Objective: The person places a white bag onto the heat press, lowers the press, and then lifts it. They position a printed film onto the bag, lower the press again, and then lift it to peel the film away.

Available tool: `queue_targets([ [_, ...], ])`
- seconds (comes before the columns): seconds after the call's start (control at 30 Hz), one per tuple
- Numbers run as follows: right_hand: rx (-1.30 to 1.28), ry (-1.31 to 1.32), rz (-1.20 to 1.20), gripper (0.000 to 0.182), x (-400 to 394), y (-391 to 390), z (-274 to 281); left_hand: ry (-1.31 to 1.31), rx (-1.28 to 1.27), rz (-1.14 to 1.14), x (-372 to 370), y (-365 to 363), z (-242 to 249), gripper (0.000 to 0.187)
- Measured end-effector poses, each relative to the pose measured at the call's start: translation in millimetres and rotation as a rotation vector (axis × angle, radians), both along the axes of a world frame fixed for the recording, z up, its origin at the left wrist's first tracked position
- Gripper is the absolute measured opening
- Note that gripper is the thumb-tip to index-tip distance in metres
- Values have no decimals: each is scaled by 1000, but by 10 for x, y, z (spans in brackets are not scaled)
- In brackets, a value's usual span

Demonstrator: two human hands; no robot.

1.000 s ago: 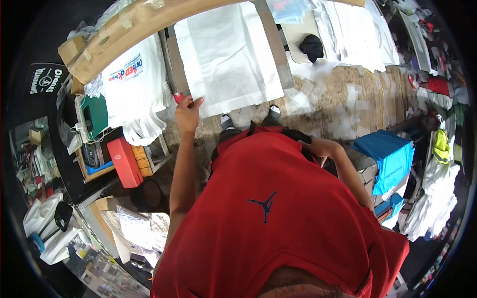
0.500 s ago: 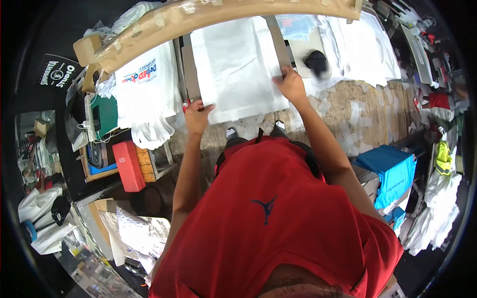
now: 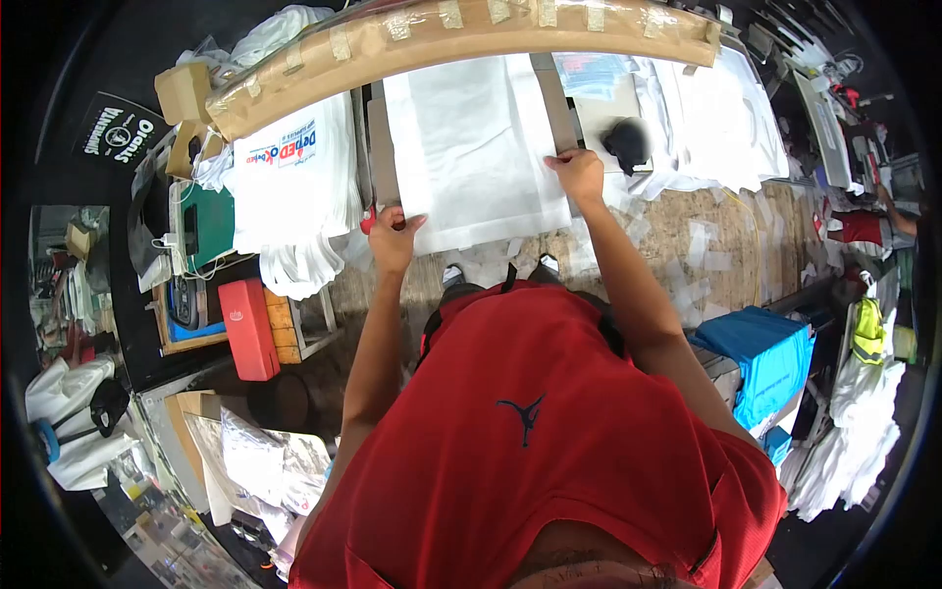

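Note:
A white fabric bag (image 3: pixel 476 157) lies flat over a brown board (image 3: pixel 386 162) at the top middle of the view. My left hand (image 3: pixel 394 240) is at its near left corner, thumb and fingers closed on the edge. Beside those fingers is a small red object (image 3: pixel 368 220), whose kind I cannot make out. My right hand (image 3: pixel 580 178) pinches the bag's right edge, slightly farther up. The bag's far end is hidden behind a long taped cardboard piece (image 3: pixel 471 31).
Left of the board is a stack of printed white bags (image 3: pixel 294 187). On the right are a black object (image 3: pixel 625 144) and more white bags (image 3: pixel 726 118). A red box (image 3: pixel 249 329) and blue cloth (image 3: pixel 760 353) flank me. Another person (image 3: pixel 868 228) is at far right.
The whole view has tilted slightly, so the bag and the cardboard appear lower. Both hands stay at the bag's edges, with little movement along it.

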State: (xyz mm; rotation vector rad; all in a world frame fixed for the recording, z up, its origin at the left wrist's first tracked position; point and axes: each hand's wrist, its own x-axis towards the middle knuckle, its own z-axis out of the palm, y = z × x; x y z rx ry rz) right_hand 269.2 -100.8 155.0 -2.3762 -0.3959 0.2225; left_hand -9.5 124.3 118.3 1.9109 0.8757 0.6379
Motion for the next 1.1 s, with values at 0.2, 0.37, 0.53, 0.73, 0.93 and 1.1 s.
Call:
queue_targets([
  [0.2, -11, 0, -37, 32, -5, 12, 13, 12, 15, 43, 17, -19, 35, 31],
  [0.37, 50, 6, -52, 31, -16, -7, 1, 29, 18, 52, 41, -9, 49, 30],
  [0.53, 25, 25, -66, 32, 33, -4, -48, 84, -19, 39, 79, -38, 231, 35],
  [0.73, 68, 42, -66, 33, 38, -11, -45, -48, 404, -347, 609, -498, 544, 36],
  [0.93, 140, -263, 117, 27, -228, 157, 42, -9, 543, -399, 1403, -428, 189, 47],
  [1.1, 319, -217, 508, 40, -775, 771, -41, 56, 673, -435, 1437, -371, 40, 58],
])
